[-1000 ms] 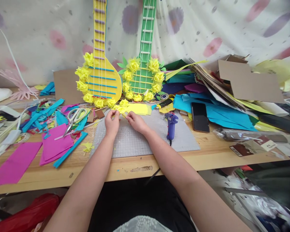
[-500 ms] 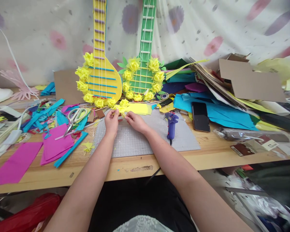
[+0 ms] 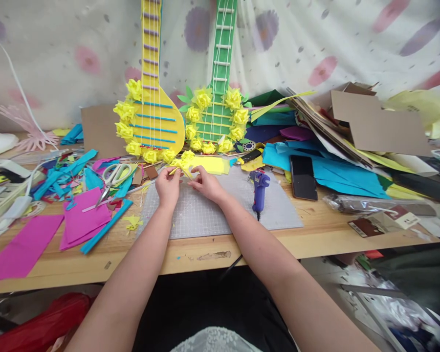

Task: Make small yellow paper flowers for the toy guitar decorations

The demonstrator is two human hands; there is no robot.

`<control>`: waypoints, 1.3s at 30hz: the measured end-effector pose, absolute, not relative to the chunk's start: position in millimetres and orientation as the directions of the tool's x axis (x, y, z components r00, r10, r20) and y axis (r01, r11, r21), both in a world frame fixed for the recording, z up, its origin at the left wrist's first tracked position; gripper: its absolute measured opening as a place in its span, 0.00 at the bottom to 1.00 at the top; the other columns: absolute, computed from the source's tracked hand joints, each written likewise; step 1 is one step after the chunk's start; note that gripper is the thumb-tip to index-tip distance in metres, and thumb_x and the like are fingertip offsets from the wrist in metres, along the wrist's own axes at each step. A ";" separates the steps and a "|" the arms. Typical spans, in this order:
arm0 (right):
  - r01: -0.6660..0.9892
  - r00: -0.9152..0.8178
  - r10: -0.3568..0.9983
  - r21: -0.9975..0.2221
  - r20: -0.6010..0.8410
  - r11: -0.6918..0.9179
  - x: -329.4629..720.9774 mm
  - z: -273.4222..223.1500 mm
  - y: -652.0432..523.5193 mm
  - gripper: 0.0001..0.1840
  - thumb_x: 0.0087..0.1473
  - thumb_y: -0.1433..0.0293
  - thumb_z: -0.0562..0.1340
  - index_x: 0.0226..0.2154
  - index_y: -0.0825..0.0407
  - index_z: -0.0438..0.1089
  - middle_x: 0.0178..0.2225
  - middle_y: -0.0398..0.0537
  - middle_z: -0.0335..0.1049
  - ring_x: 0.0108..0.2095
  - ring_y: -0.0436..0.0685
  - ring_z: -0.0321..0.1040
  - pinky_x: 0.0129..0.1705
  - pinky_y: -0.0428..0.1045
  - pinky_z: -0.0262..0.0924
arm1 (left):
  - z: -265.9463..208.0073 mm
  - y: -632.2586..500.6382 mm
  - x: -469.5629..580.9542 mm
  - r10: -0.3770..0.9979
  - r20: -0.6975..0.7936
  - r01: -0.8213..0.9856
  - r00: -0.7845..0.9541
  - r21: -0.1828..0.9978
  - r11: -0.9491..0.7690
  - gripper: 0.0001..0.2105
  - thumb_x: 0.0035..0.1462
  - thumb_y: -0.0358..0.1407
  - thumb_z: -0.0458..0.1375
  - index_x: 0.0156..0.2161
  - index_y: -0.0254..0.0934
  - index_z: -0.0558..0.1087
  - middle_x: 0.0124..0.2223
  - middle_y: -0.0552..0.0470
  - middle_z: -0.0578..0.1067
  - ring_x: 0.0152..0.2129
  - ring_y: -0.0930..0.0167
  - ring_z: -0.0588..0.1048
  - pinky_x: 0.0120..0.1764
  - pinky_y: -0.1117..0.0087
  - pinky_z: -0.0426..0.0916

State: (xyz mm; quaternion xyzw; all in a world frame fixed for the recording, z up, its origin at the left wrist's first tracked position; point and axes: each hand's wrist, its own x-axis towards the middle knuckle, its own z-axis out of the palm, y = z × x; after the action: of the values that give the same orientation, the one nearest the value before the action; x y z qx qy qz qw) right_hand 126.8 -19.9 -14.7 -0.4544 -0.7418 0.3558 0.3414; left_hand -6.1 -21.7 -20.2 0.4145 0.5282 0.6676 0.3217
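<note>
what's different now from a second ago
The right hand has parted its fingers slightly; whether it let go is unclear. A thin yellow strip shows more plainly beside it. The left hand still pinches yellow material. Glue gun, phone and scissors stayed put.

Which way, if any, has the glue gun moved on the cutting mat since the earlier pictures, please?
No, the glue gun has not visibly moved: it keeps the same place on the grey cutting mat, toward the mat's right side.

The held piece (image 3: 186, 172) is yellow, the mat (image 3: 205, 215) gridded grey, the curtain (image 3: 300, 73) white, flowered in pink and purple.
</note>
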 end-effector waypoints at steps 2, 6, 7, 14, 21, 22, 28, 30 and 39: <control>0.469 -0.370 0.912 -0.812 0.178 0.348 127.7 -12.9 -20.6 0.15 0.47 0.65 0.59 0.38 0.50 0.58 0.21 0.35 0.63 0.22 0.47 0.57 0.28 0.43 0.48 | -19.7 -19.7 -7.3 0.854 0.198 -0.011 -0.480 0.973 -0.232 0.08 0.45 0.36 0.58 0.31 0.34 0.67 0.32 0.50 0.73 0.26 0.72 0.74 0.25 0.72 0.69; 0.534 -0.436 0.889 -0.756 0.139 0.379 130.4 -9.0 -21.5 0.08 0.47 0.65 0.59 0.26 0.52 0.61 0.21 0.38 0.62 0.22 0.46 0.56 0.27 0.44 0.46 | -19.3 -13.1 -15.9 0.795 0.134 -0.074 -0.592 0.973 -0.219 0.08 0.47 0.35 0.55 0.33 0.35 0.65 0.35 0.49 0.73 0.28 0.72 0.74 0.28 0.70 0.70; 0.535 -0.443 0.887 -0.754 0.134 0.381 130.8 -8.5 -21.4 0.08 0.47 0.65 0.58 0.25 0.52 0.61 0.21 0.38 0.62 0.22 0.46 0.56 0.27 0.44 0.46 | -18.9 -11.9 -18.3 0.778 0.116 -0.089 -0.617 0.972 -0.215 0.07 0.48 0.35 0.55 0.34 0.35 0.64 0.36 0.49 0.72 0.28 0.72 0.74 0.29 0.70 0.70; 0.261 -0.261 0.965 -0.959 0.041 0.111 127.1 -11.5 -13.9 0.06 0.51 0.69 0.48 0.27 0.51 0.57 0.22 0.38 0.60 0.20 0.45 0.55 0.25 0.43 0.52 | -18.0 -16.2 -17.2 0.794 0.130 -0.066 -0.593 0.976 -0.210 0.07 0.46 0.33 0.56 0.33 0.35 0.64 0.32 0.51 0.72 0.26 0.73 0.74 0.27 0.71 0.70; -0.018 -0.202 0.978 -0.999 -0.043 -0.048 123.6 -6.7 -14.7 0.04 0.45 0.68 0.53 0.24 0.51 0.56 0.17 0.35 0.45 0.18 0.45 0.44 0.20 0.43 0.47 | -28.6 -22.4 -7.8 0.823 0.294 0.160 -0.486 0.956 -0.247 0.09 0.44 0.37 0.58 0.30 0.36 0.64 0.31 0.51 0.71 0.26 0.72 0.73 0.25 0.71 0.69; 0.007 -0.187 0.982 -1.000 -0.030 -0.029 123.1 -7.1 -15.4 0.07 0.44 0.66 0.56 0.24 0.51 0.57 0.17 0.35 0.45 0.18 0.45 0.44 0.20 0.43 0.46 | -29.1 -23.1 -7.1 0.819 0.313 0.189 -0.481 0.949 -0.252 0.09 0.44 0.37 0.58 0.30 0.36 0.64 0.30 0.52 0.71 0.26 0.72 0.73 0.26 0.71 0.69; 0.087 -0.132 0.991 -0.996 0.001 0.012 119.9 -13.1 -15.8 0.13 0.39 0.62 0.61 0.27 0.52 0.63 0.16 0.33 0.44 0.17 0.44 0.42 0.21 0.43 0.39 | -28.1 -28.0 -2.9 0.814 0.410 0.339 -0.410 0.898 -0.281 0.07 0.45 0.37 0.58 0.29 0.37 0.65 0.30 0.52 0.71 0.28 0.72 0.72 0.32 0.70 0.67; 0.056 -0.108 0.994 -0.998 -0.006 0.000 119.6 -13.0 -15.5 0.11 0.38 0.63 0.61 0.26 0.53 0.63 0.16 0.33 0.45 0.17 0.43 0.41 0.21 0.43 0.39 | -27.0 -29.6 -2.1 0.814 0.432 0.387 -0.387 0.878 -0.281 0.07 0.45 0.37 0.58 0.28 0.36 0.65 0.29 0.52 0.71 0.27 0.72 0.72 0.31 0.71 0.67; -0.099 -0.057 0.992 -0.988 -0.111 -0.117 131.8 -5.3 -11.6 0.12 0.37 0.65 0.62 0.25 0.52 0.61 0.18 0.35 0.51 0.17 0.42 0.41 0.19 0.43 0.39 | -18.6 -32.0 -8.2 0.819 0.370 0.227 -0.438 0.928 -0.297 0.07 0.53 0.38 0.49 0.35 0.37 0.65 0.35 0.51 0.71 0.25 0.74 0.72 0.24 0.74 0.66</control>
State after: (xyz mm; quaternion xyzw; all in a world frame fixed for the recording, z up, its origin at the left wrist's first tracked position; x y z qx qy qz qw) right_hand 131.8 -11.6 -5.3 -0.4886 -0.4570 0.5653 0.4825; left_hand -8.2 -32.0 -18.6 0.4783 0.5470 0.6479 0.2286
